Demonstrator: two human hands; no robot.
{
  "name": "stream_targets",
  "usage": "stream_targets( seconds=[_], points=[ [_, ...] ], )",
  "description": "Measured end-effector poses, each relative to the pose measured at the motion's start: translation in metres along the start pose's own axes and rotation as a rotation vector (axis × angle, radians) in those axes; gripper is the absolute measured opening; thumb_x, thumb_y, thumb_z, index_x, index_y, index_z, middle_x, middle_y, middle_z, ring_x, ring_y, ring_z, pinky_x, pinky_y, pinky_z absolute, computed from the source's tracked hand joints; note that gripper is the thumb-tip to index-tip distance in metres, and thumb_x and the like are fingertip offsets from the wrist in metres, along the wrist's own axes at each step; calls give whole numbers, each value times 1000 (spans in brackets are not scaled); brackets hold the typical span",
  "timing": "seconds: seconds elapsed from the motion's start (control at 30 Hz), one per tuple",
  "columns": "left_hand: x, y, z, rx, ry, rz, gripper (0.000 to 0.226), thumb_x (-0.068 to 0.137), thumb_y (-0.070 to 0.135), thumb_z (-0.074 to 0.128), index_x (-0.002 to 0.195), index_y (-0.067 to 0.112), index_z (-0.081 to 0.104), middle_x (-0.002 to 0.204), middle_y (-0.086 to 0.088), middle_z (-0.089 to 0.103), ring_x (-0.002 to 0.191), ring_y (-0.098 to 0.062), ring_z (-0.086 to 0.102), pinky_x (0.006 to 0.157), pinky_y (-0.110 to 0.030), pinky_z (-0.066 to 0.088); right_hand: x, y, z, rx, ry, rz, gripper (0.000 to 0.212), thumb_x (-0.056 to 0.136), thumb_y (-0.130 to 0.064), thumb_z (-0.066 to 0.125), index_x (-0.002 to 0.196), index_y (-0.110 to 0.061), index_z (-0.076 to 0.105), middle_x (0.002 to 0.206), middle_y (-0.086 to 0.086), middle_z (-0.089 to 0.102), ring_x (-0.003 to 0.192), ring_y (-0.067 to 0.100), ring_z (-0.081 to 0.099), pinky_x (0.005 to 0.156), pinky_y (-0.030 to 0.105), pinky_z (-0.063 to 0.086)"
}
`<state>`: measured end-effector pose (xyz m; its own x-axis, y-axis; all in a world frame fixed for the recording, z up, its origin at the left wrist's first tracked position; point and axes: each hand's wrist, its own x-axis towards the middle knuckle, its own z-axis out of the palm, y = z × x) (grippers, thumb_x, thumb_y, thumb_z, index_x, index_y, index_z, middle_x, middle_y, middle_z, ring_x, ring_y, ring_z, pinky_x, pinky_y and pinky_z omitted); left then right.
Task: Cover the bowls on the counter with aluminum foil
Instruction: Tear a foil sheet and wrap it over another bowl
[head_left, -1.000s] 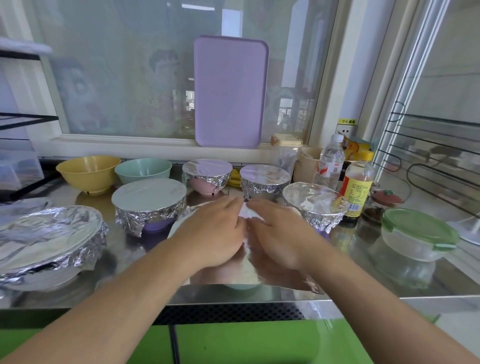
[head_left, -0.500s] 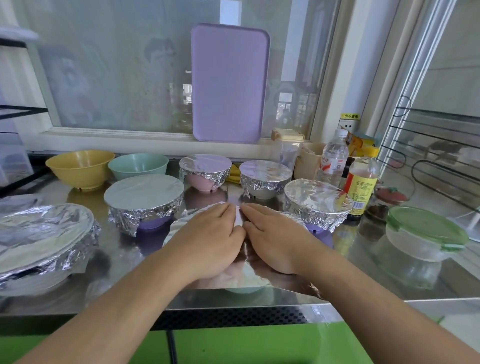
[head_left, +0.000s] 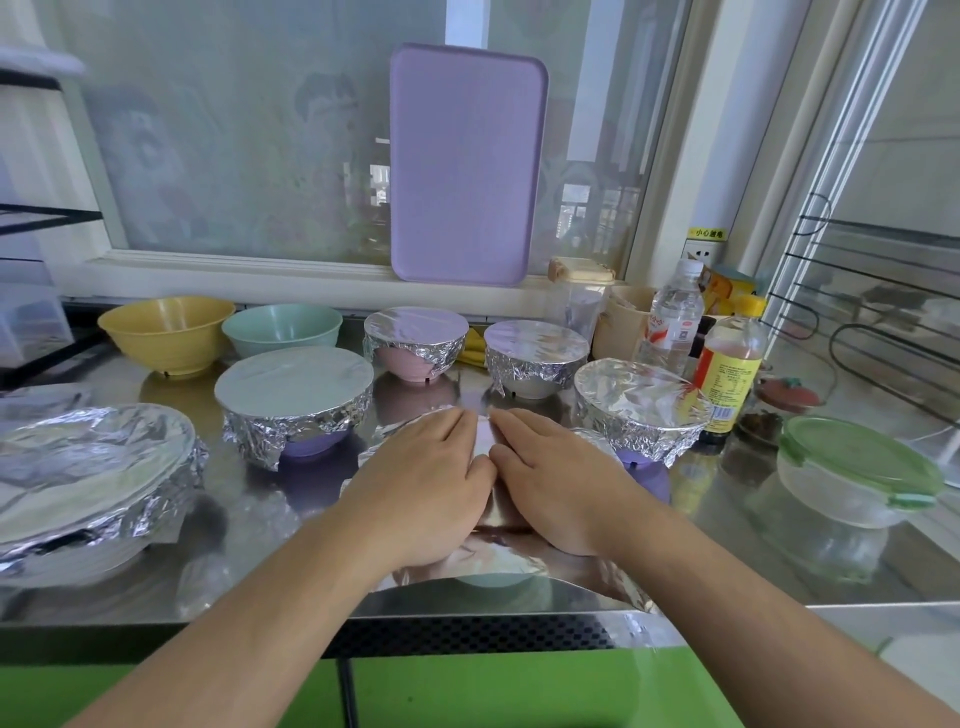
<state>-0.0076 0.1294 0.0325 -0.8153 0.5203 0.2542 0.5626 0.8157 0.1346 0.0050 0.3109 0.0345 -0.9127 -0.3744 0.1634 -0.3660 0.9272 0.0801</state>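
while both hands lie flat and side by side on top of the foil sheet, the bowl they are covering sits directly underneath them, at the near edge of the table, with only a pale green sliver of it showing below the foil's front edge. the left hand and the right hand have their fingers straight and pointing away from the body, thumbs almost touching at the middle; neither one grips or pinches anything, they just press the sheet down. both hands are equally near the bowl. the foil spreads wider than the bowl, its long axis running left to right, and its near corner on the right curls loose over the table edge. my judgement: the next move turns on sweeping the palms outward and down from the centre, so the loose margins fold around the rim.

close around stand bowls already wrapped: a purple one just left, another just right, a pink one and a grey one behind, and a large covered dish at far left. the right-hand wrapped bowl sits close enough that an outward sweep could brush it. a yellow bowl and a teal bowl at the back are not yet covered.
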Motion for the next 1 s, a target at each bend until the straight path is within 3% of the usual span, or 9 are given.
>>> stream_targets(
  seconds=[0.13,0.23,0.33,0.43,0.53,0.63,0.7,0.83,1.0],
  points=[
    [-3,3,-1,79,-6,-11,90,82,51,-8,143,9,44,149,-8,43,143,-24,36,121,-39,28,0,0,0,118,41,-10,38,99,-20,38,92,6,64,104,28,64,100,49,63,87,55,56],
    [-16,15,-8,46,-15,-61,95,80,56,-7,154,10,31,158,-9,33,150,-23,26,125,-37,20,1,0,0,166,115,-35,34,101,-18,37,89,3,61,102,24,64,98,46,61,84,53,56],
    [-29,21,-15,-18,-69,-83,90,90,71,13,161,15,19,168,-5,19,156,-18,12,126,-31,12,2,3,1,267,130,-26,33,103,-19,39,90,3,60,97,22,62,91,44,61,78,51,56],
    [-33,17,-15,-7,-180,-109,124,73,99,8,167,18,-5,175,-3,-12,160,-13,-15,130,-36,0,-2,3,-8,339,42,-7,43,99,-24,37,97,9,65,102,26,67,96,49,64,80,51,56],
    [-33,16,-16,-2,-254,-120,142,57,110,0,165,19,-15,172,-1,-22,157,-13,-25,131,-40,-2,-5,1,-13,365,-46,-40,52,101,-30,36,108,12,66,106,29,67,101,53,65,82,55,58],
    [-32,17,-17,0,-292,-117,145,56,113,5,164,19,-18,171,-1,-26,156,-14,-28,131,-42,-1,-6,-1,-16,341,17,-11,54,106,-49,27,112,-6,59,118,7,60,118,31,53,102,50,45],
    [-30,17,-18,2,-300,-126,149,53,114,9,164,18,-18,171,-2,-26,156,-14,-27,131,-43,1,-11,1,-20,399,-52,71,58,107,-60,29,137,-15,51,141,-4,50,137,21,40,117,43,31],
    [-29,19,-18,12,-297,-134,155,52,114,27,163,16,-20,172,-3,-24,158,-15,-24,131,-41,0,-30,-11,-22,282,-113,136,87,102,-72,25,167,-17,13,174,1,16,161,16,7,131,43,10],
    [-29,19,-20,19,-306,-123,156,54,112,33,162,15,-22,171,-3,-26,157,-14,-24,131,-41,-1,-42,-11,-22,280,-37,131,80,99,-75,25,152,-16,33,160,-2,35,152,16,25,124,36,22]
  ],
)
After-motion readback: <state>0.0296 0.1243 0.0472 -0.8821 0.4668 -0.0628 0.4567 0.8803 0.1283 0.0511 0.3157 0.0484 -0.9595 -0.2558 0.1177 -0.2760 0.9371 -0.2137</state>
